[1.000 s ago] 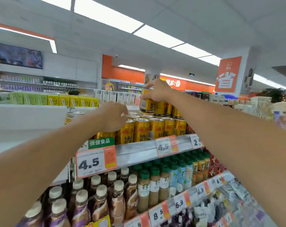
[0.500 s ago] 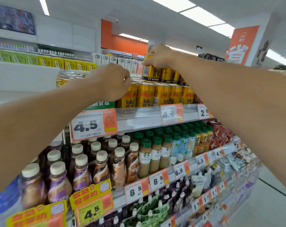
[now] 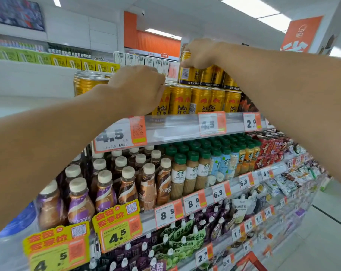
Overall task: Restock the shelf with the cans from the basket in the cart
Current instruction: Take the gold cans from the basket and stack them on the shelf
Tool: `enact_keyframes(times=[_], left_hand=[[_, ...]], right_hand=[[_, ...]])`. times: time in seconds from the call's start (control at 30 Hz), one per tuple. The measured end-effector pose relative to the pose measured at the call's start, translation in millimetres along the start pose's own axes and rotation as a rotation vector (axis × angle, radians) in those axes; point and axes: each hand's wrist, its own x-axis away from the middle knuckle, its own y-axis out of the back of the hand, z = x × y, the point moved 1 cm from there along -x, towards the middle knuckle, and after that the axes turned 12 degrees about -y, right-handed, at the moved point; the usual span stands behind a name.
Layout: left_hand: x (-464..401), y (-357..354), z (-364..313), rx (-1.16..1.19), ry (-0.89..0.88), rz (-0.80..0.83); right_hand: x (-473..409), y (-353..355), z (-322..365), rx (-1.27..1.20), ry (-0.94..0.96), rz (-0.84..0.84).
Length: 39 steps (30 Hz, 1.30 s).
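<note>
Gold Red Bull cans (image 3: 180, 100) stand in a row on the top shelf (image 3: 173, 127), with a second layer of cans (image 3: 210, 76) stacked on them at the right. My right hand (image 3: 200, 53) reaches over that upper layer and grips the top of its leftmost can (image 3: 187, 74). My left hand (image 3: 135, 89) is curled down over a front-row can (image 3: 162, 106) at the left end of the row, and most of that can is hidden by the hand. More gold cans (image 3: 87, 83) show behind my left wrist.
Below the cans sit rows of coffee bottles (image 3: 126, 184) and green-capped Starbucks bottles (image 3: 193, 169), then pouches (image 3: 185, 237) on lower shelves. Price tags line every shelf edge. A red cart corner (image 3: 251, 260) shows at the bottom right. The floor aisle runs along the right.
The view has dropped and come closer, so the shelves sit higher and larger in frame. Both hands stay on the same cans, the right one lowering its can onto the upper layer.
</note>
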Motion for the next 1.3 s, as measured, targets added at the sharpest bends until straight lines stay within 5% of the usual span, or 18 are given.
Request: enact_keyframes(times=[0.23,0.37,0.47,0.53,0.67,0.73,0.8,0.87,0.97,1.1,1.3], left_hand=[[12.3,-1.8,-26.5,-0.106,-0.100,-0.127],[43.0,-13.3,-73.5,0.141,-0.181,-0.323],[100.7,-68.3,-145.1,0.453,-0.168,-0.198],[155.7,-121.9,-205.4,0.668,-0.098,0.002],[287.6,-209.0,-339.4,1.097,0.073,0.573],[351.0,-230.9,-396.9,1.188,0.055,0.800],[401.9,-234.9,-437.1,1.239,-0.020,1.012],[444.3,-233.8,-466.1,1.242,-0.082,1.169],[491.6,-229.9,-487.4,1.250,-0.061,1.289],[523.4,-225.6,-493.3,1.256,0.011,1.295],[532.2,-230.3,-463.7,1.303,0.167,1.258]], right_hand=[[28.3,-6.1,-6.1,-0.179,-0.004,-0.249],[113.6,-33.7,-21.1,-0.656,-0.081,-0.550],[236.1,-114.6,-30.0,-0.987,-0.162,-0.683],[329.3,-199.4,-37.4,-1.021,-0.296,-0.485],[567.7,-383.5,-40.8,-0.688,-0.823,0.514],[680.0,-427.4,-24.9,-0.395,-0.863,0.953],[753.1,-437.8,-2.4,-0.246,-0.893,1.211],[795.3,-444.5,21.0,-0.178,-0.808,1.340],[829.7,-459.2,53.0,-0.080,-0.841,1.320],[852.5,-484.3,70.1,0.098,-0.891,1.207],[853.5,-469.2,65.5,-0.159,-1.011,1.039]])
